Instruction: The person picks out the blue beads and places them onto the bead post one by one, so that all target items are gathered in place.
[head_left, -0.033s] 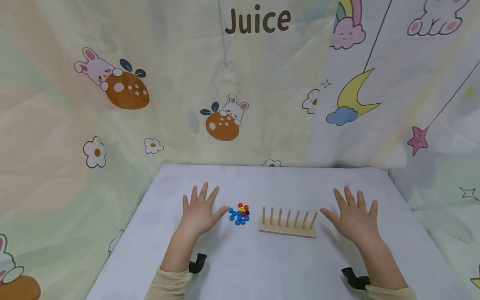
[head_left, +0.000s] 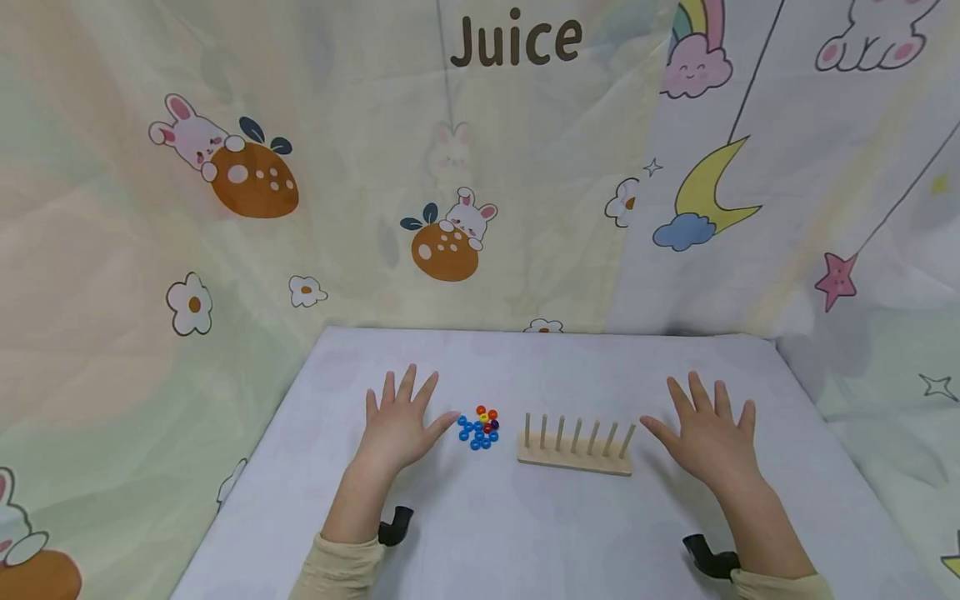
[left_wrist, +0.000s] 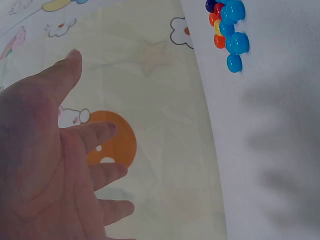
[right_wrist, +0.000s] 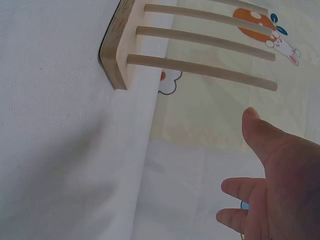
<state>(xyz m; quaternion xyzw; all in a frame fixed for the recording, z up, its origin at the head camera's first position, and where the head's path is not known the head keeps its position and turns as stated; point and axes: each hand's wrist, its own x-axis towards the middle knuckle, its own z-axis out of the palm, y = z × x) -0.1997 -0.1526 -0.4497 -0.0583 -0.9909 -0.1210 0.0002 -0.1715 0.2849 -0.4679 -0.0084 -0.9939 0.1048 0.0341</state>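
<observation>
Beads (head_left: pixel 478 435) and wooden peg board (head_left: pixel 573 462) lie side by side on a white tabletop (head_left: pixel 525 533)

Nearest, the rolled cuffs of a left sleeve (head_left: pixel 341 568) and a right sleeve (head_left: pixel 780 586) enter from the lower border, with a black wrist piece (head_left: pixel 396 527) at the left wrist and another, a black curved piece (head_left: pixel 710 560), at the right. Between the forearms, a broad stretch of tabletop runs up to the board's near edge.

Farther in, the board sits between the hands, nearer the right one. Its long axis runs left to right, the right end slightly closer to the person, and seven slim pegs (head_left: pixel 576 435) rise from it in one row. The beads cluster just past its left end, a narrow gap between; most are blue, with orange, yellow, red and dark ones at the far side.

The left hand (head_left: pixel 393 432) is left of the beads and the right hand (head_left: pixel 712 437) right of the board; on both, the fingers are spread wide and hold nothing. Each thumb points inward, and the wrist views show both thumbs apart from beads and pegs.

Beyond the fingertips, a strip of tabletop reaches the far edge, which meets a printed cloth (head_left: pixel 360 167); the side edges run well outside the hands.
</observation>
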